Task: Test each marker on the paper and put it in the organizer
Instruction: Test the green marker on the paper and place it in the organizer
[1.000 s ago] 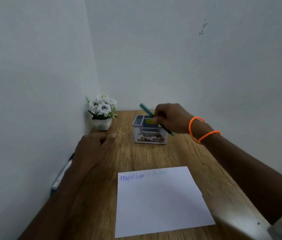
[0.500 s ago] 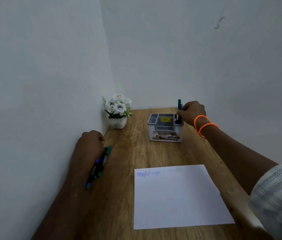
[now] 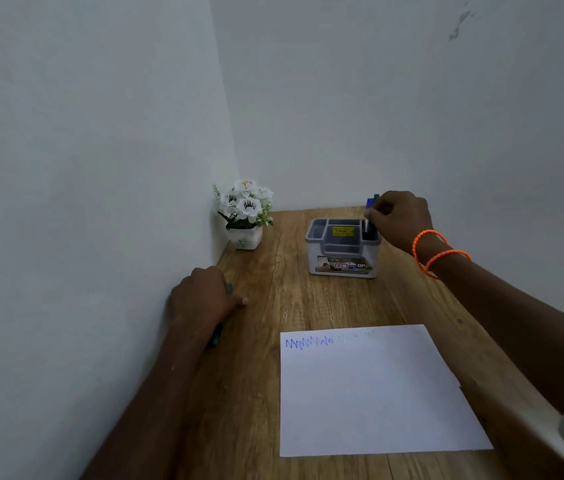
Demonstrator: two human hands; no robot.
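The right hand pinches a light, stiff marker upright in the organizer's right compartment, while the left hand curls over markers on the worktop, probably best gripped mid-barrel.

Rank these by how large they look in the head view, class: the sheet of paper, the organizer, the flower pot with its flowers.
1. Sheet of paper, by far the largest, though it also lies nearest the camera.
2 and 3. Organizer and flower pot with its flowers look much alike, so no ranking between them.
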